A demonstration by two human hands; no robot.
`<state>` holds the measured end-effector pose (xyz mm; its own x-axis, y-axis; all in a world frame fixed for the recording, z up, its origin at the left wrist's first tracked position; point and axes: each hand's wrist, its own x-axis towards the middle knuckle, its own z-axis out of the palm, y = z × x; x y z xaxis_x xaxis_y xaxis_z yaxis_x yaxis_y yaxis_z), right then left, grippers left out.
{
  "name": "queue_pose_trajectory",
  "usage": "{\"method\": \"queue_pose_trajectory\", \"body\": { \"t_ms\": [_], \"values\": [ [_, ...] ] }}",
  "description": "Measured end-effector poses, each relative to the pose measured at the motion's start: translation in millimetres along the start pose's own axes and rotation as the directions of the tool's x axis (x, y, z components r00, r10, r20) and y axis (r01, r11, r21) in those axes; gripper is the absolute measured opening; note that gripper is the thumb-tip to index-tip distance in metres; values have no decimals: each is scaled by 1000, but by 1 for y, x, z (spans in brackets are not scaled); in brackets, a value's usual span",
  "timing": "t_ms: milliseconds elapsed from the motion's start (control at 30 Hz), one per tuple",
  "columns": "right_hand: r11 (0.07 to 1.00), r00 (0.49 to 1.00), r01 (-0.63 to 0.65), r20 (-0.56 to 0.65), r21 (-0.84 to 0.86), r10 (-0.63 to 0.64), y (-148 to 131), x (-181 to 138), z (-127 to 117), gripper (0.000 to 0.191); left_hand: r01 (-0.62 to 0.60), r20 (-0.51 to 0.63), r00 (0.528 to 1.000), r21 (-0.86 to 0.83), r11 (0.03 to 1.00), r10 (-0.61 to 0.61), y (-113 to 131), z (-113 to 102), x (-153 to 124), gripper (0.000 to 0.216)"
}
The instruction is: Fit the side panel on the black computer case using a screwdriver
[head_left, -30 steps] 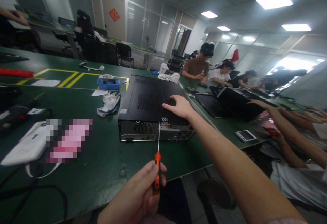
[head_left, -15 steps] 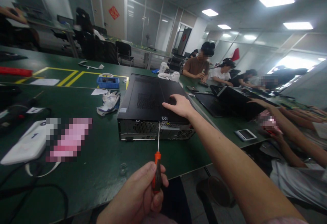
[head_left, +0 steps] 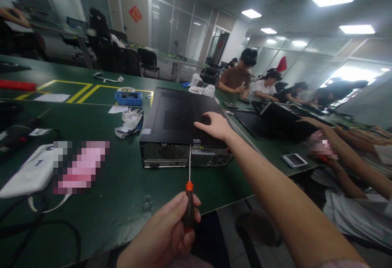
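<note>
A black computer case (head_left: 180, 115) lies flat on the green table, its back panel with vents and a fan grille towards me. My left hand (head_left: 176, 219) is closed around the handle of a screwdriver (head_left: 189, 202), orange and dark. The long shaft points away from me, and its tip meets the upper edge of the back panel near the middle. Whether the tip sits in a screw is too small to make out. Resting on the right part of the case's top is my right hand (head_left: 216, 126), fingers spread and holding nothing.
Left of the case lie work gloves (head_left: 130, 122), a blue bin (head_left: 128, 97) and a white pouch (head_left: 27, 170) with cables near it. At right are a white device with a screen (head_left: 294, 160), a tilted black case (head_left: 281, 119) and a co-worker's arms (head_left: 355, 153).
The screwdriver handle has turned in my left hand, showing more of its dark side. Its tip stays at the same spot on the case. My right hand has not moved.
</note>
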<state>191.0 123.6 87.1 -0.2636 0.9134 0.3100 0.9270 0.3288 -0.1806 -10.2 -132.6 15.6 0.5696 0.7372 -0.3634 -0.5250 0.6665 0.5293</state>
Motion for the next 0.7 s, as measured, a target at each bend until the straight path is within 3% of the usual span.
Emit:
{"method": "queue_pose_trajectory", "body": {
  "t_ms": [700],
  "values": [
    [1000, 1000, -15, 22, 1, 15, -3, -2, -4, 78, -10, -1, 1000, -43, 999, 10, 2, 5, -3, 31]
  ]
}}
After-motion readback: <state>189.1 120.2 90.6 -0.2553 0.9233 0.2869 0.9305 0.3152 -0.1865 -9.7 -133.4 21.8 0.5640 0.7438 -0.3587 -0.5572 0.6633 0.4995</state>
